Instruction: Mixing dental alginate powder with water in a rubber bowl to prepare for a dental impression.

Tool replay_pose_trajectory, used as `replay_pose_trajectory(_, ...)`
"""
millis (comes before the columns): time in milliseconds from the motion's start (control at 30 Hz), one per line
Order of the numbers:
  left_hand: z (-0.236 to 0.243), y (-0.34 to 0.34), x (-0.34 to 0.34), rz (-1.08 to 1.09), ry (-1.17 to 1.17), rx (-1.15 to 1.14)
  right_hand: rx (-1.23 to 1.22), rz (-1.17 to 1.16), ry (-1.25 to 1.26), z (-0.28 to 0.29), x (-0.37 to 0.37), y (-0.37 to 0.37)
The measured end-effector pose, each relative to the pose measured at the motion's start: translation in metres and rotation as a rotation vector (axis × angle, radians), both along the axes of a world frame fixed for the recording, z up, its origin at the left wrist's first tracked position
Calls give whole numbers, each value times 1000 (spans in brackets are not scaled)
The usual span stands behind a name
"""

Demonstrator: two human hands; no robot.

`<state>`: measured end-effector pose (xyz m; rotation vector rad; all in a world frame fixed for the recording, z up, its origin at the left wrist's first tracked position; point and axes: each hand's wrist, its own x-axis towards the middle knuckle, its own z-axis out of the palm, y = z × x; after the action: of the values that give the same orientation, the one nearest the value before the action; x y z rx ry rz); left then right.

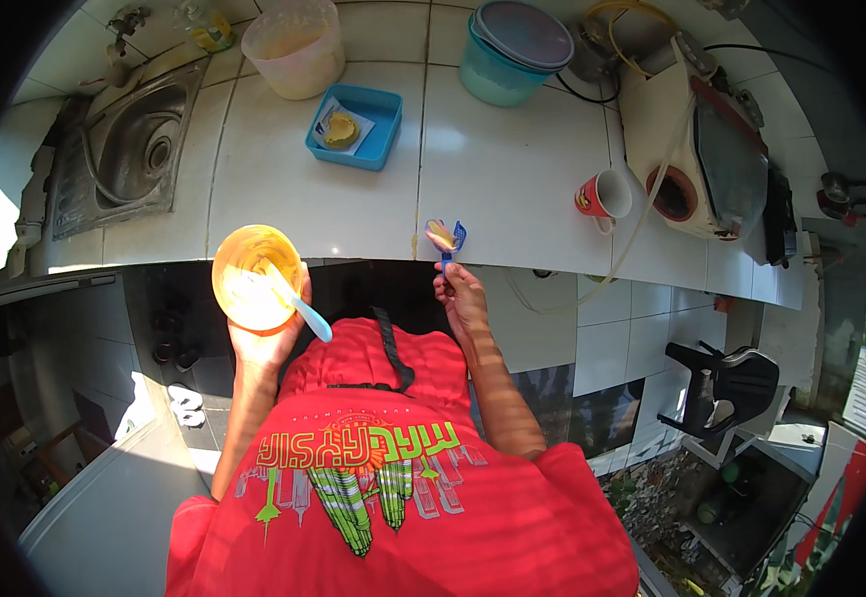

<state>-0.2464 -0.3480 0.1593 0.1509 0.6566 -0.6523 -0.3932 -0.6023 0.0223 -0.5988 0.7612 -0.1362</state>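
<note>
My left hand holds an orange-yellow bowl with pale, creamy contents and a light blue spoon resting in it. My right hand grips the handle of a small blue utensil, with something pale on its head, just over the counter's front edge. Farther back, a blue square tray holds a yellow lump on a white paper or wrapper. A red mug with a white inside stands to the right of the blue utensil.
A steel sink is at the left, near a soap bottle. A translucent tub and teal lidded container stand at the back. An appliance with a hose occupies the right. A black chair is below the counter's right end.
</note>
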Motion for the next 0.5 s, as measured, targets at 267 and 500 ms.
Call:
replay_pose_trajectory(267, 2, -5, -2, 22, 4, 12, -344, 23, 236, -5, 9, 3)
replay_pose_trajectory(500, 7, -10, -2, 27, 27, -5, -444, 178, 479, 22, -2, 0)
